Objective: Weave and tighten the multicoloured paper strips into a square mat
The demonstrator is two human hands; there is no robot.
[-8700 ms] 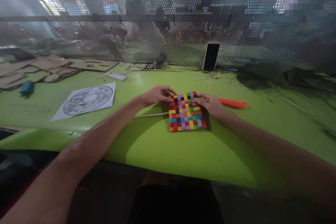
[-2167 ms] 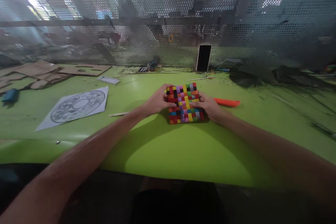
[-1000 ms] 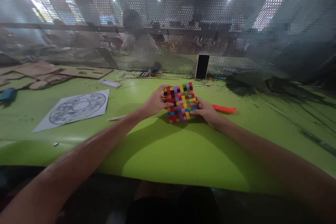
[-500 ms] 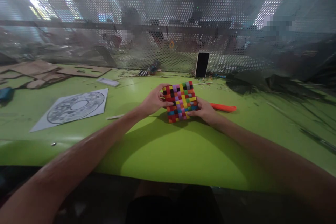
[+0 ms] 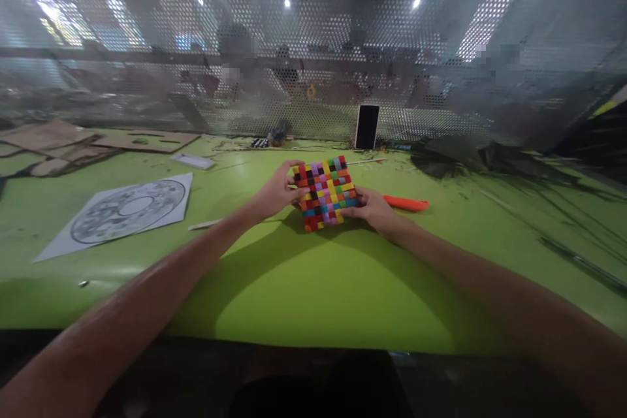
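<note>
Both arms reach forward, left hand [image 5: 275,192] and right hand [image 5: 371,208] gripping the tilted woven mat [image 5: 324,192] by its sides.

A square mat woven of many-coloured strips in a checker pattern [image 5: 324,192] stands tilted up off the green table, its near edge low, mid-table, slightly rotated.

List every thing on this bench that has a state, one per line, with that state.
woven mat: tilted up, gripped at both side edges.
left hand: closed on the mat's left edge.
right hand: closed on the mat's right edge.
phone: propped upright against the mesh, screen dark.
printed sheet: lying flat, face up.
orange tool: lying flat behind the right hand.
wooden stick: lying flat.
</note>
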